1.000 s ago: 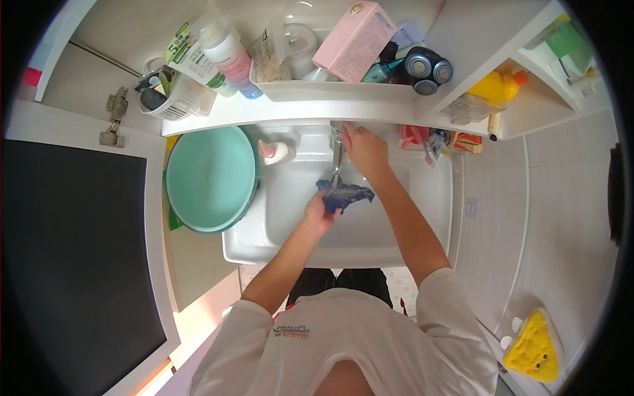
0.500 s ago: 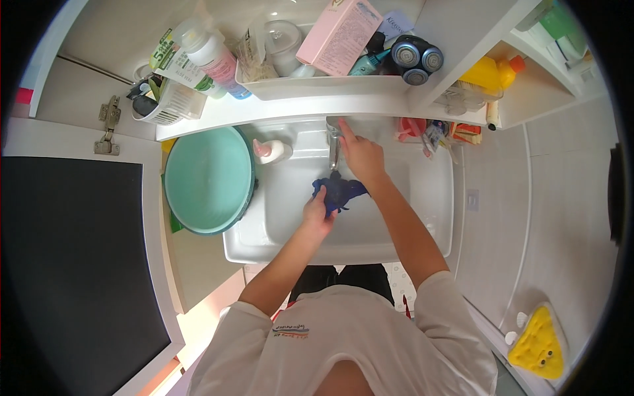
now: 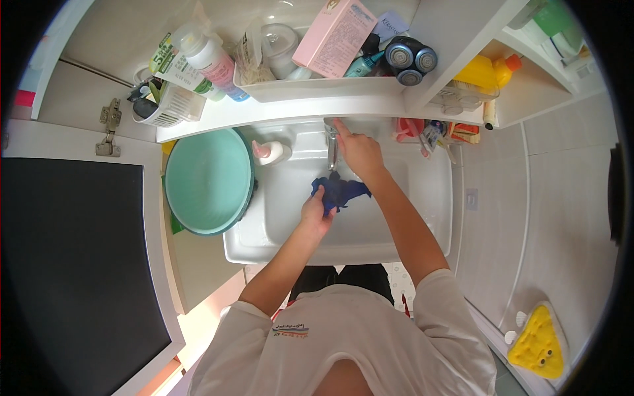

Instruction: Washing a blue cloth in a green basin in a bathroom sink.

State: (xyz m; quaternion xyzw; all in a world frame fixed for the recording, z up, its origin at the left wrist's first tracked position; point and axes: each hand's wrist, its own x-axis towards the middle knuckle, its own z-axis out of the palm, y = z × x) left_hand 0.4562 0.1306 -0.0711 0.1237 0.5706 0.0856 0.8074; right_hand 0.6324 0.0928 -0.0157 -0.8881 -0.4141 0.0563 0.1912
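Observation:
Dark blue cloth (image 3: 341, 189), crumpled and looking wet, hangs in the white sink (image 3: 281, 228) beneath the spout of a chrome faucet (image 3: 332, 155). My left hand (image 3: 317, 212) is closed on the cloth's near left side, thumb on top; its other fingers are partly hidden below. Up at the faucet's top, my right hand (image 3: 360, 153) reaches with a stretched index finger that touches the handle. Nothing is held in that hand, and its remaining fingers are partly out of sight. Whether water runs from the spout I cannot make out.
A turquoise basin (image 3: 210, 181) stands left of the sink, beside a white pump bottle (image 3: 271, 152). Above the faucet runs a white shelf (image 3: 317, 105) crowded with toiletries. An open cabinet door (image 3: 72, 264) stands at the left. Small packets (image 3: 436, 135) lie at the sink's back right.

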